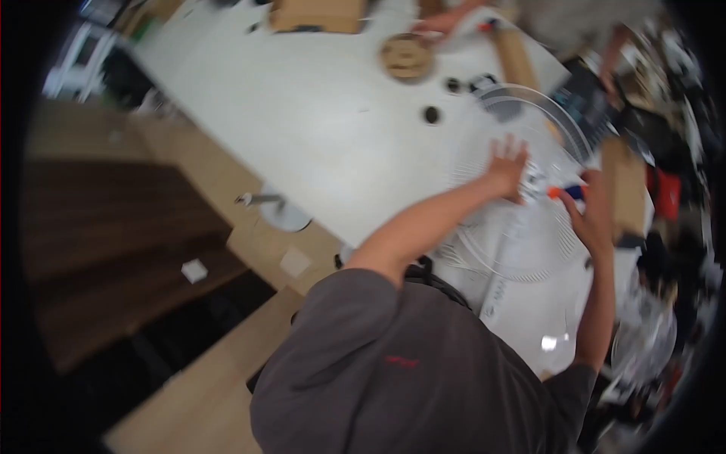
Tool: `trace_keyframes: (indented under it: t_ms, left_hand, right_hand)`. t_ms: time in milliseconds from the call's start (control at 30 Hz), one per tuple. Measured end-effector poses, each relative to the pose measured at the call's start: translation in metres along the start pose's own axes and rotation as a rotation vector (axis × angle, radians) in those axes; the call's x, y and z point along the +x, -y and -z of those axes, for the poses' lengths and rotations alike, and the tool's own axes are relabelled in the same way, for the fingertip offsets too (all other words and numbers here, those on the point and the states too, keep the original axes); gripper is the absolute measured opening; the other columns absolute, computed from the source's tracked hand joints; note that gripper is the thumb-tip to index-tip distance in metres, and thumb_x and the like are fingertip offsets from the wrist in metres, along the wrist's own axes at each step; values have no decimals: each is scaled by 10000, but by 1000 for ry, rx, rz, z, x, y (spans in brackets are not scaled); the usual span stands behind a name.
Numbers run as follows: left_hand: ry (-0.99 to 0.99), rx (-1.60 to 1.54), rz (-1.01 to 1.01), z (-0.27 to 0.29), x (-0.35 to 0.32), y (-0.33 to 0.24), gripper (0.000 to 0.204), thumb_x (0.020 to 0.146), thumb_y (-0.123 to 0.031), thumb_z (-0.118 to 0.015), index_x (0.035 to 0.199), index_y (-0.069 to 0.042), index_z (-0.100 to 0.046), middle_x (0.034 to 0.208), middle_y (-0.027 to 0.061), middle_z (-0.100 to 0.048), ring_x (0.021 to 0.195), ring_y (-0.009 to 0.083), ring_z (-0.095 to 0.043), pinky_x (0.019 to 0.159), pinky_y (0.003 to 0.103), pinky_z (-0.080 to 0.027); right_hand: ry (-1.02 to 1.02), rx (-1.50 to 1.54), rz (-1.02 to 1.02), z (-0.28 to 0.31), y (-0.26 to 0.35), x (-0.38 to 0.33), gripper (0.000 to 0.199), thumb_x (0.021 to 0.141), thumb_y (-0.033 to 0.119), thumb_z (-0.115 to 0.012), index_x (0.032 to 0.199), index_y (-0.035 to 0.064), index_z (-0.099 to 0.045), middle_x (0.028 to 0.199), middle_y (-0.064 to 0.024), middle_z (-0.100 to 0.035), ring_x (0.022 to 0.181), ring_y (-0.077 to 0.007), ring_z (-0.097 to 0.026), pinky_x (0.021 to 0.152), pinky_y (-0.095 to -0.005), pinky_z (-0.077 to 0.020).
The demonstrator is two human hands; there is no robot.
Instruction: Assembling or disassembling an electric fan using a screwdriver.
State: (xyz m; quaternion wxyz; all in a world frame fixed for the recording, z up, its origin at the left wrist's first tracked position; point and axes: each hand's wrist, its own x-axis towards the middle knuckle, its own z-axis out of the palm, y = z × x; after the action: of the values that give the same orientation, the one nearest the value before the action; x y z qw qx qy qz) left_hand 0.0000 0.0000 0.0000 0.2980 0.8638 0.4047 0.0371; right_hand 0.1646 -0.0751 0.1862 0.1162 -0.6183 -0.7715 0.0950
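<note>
Round wire cover (pixel 556 242), on the right part of the white table (pixel 302 129), in front of me. My left hand (pixel 508 168) lies over it near the middle, fingers spread wide; my right hand (pixel 594 219) is curled round an orange-and-blue tool (pixel 576 192) (blurry, can't see its tip). I'd say press evenly with the left palm, keep the tool steady. Farther out: cardboard disc (pixel 407 56), co-worker's hand (pixel 440 23) beside it.

round pale wire grille (pixel 548 240) | on table (pixel 325 129) | blue-orange tool (pixel 575 192), likely screwdriver, above
</note>
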Motion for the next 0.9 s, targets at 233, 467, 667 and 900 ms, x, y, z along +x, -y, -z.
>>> trace_keyframes:
  t_ms: [233, 467, 667, 900]
  left_hand:
    - [-22, 9, -9, 11, -8, 7, 1267, 601, -605, -843, 1548, 2, -260, 1657, 196, -89, 1500, 485, 82, 1150, 691, 25]
    - [-21, -9, -24, 13, -7, 5, 1266, 606, -612, -839, 1550, 0, -258, 1659, 194, -80, 1502, 477, 85, 1152, 684, 33]
    - [-25, -11, -25, 15, -3, 2, 1264, 605, -619, -835, 1547, 2, -267, 1659, 191, -87, 1504, 472, 82, 1153, 684, 30]
    - [-19, -18, -26, 12, 1, 0, 1261, 601, -605, -836, 1548, 4, -269, 1656, 201, -93, 1503, 473, 87, 1151, 687, 33]
  right_hand:
    - [104, 112, 14, -5, -5, 5, 323, 882, 167, -726, 1105, 17, -547, 949, -150, -582, 821, -307, -611, 690, -358, -462]
    - [-73, -233, -5, -8, 11, 5, 359, 912, 199, -702, 1176, 28, -531, 927, -156, -601, 779, -311, -607, 687, -399, -472]
    - [147, 15, 1, 8, 6, 3, 332, 873, 107, -714, 1111, 24, -497, 974, -161, -535, 875, -319, -571, 736, -403, -445]
    - [94, -261, -105, -3, -2, 2, 340, 924, 227, -695, 1133, 25, -519, 994, -190, -591, 891, -343, -619, 767, -385, -485]
